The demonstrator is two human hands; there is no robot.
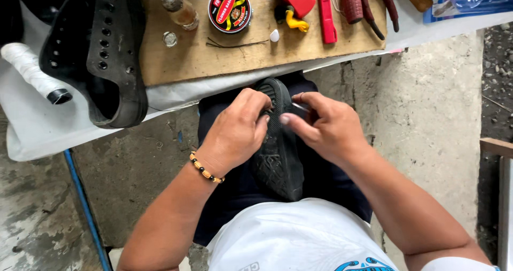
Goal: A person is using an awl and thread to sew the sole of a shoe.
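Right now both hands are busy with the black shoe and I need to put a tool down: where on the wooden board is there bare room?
On the wooden board, the near strip is bare, from below the round tin to the right edge under the pliers. The far edge is crowded: small bottle, tin, red tools. Left, another black shoe overlaps the board's edge.

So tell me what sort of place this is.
Probably an informal shoe-repair spot on a rough concrete floor: a black shoe worked on the lap, another shoe, thread spool and pliers nearby.

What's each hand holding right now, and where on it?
Left hand grips the black shoe at its toe end, sole up. Right hand pinches a thin metal tool against the shoe.
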